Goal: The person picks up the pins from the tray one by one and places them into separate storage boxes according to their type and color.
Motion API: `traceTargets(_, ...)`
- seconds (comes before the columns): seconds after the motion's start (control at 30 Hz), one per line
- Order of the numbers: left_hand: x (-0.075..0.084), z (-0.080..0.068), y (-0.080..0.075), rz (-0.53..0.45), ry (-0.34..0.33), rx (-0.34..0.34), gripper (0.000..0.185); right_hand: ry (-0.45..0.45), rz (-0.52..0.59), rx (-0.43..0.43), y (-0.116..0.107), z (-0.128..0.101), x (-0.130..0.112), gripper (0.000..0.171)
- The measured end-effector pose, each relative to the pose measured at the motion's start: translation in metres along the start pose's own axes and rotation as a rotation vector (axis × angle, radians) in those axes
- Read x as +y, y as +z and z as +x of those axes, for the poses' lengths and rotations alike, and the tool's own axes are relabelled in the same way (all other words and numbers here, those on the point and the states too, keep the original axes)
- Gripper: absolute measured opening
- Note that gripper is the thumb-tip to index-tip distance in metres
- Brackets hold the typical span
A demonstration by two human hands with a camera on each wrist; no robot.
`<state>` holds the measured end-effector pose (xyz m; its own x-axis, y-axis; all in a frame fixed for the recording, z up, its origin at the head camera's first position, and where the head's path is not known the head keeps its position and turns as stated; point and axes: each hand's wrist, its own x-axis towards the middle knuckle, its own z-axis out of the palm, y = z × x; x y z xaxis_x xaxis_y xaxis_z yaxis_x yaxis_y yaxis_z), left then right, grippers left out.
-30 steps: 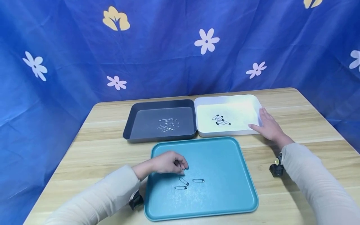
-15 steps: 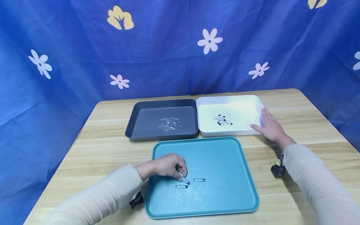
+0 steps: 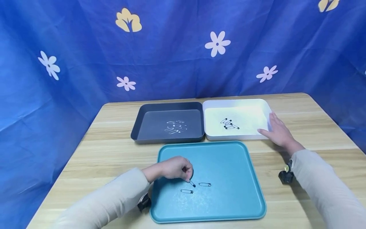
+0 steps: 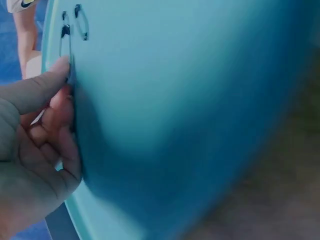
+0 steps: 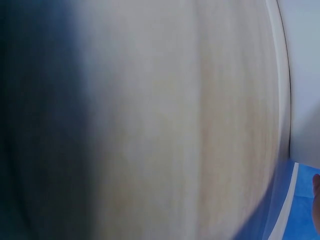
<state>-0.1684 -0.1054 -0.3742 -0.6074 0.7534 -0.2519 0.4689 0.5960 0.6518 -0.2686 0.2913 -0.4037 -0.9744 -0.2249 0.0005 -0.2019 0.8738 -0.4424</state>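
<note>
Three safety pins remain on the teal tray [image 3: 228, 203] nearest the person: one pinched pin [image 3: 192, 183] under the left hand [image 3: 174, 168], one loose pin [image 3: 186, 191] just in front of it, and one loose pin [image 3: 204, 184] just to its right. The left hand's thumb and forefinger are curled and pinch the near end of the first pin, whose far end appears to rest on the tray floor; the left wrist view shows the fingertips [image 4: 64, 67] against the tray at that pin [image 4: 65, 37]. Judged from the layout, sorting is mostly complete: a cluster of light pins [image 3: 175, 126] lies in the dark grey tray [image 3: 143, 122], and a cluster of dark pins [image 3: 229, 124] lies in the white tray [image 3: 267, 109] beside it. Three pins remain to be moved. The right hand [image 3: 278, 132] lies flat with fingers straight against the white tray's right wall, holding nothing. Nothing obstructs the path from the teal tray to either rear tray. A blue flowered cloth [image 3: 183, 47] hangs behind the wooden table [image 3: 108, 149].
</note>
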Motion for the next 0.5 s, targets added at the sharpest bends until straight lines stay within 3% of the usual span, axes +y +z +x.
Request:
traceTargets(0.2,0.006,0.008,-0.010,-0.032,-0.001,0.013,0.013,0.005,0.006,0.000,0.001,-0.002,0.001,0.091)
traceTargets(0.37,0.011,0.020,-0.027,-0.072,0.060,0.094,0.011,0.009,0.006,-0.001,0.001,-0.002,0.001,0.092)
traceTargets(0.5,0.014,0.034,-0.039,-0.148,0.030,0.163,0.007,0.010,0.006,-0.004,0.000,-0.001,0.001,0.092)
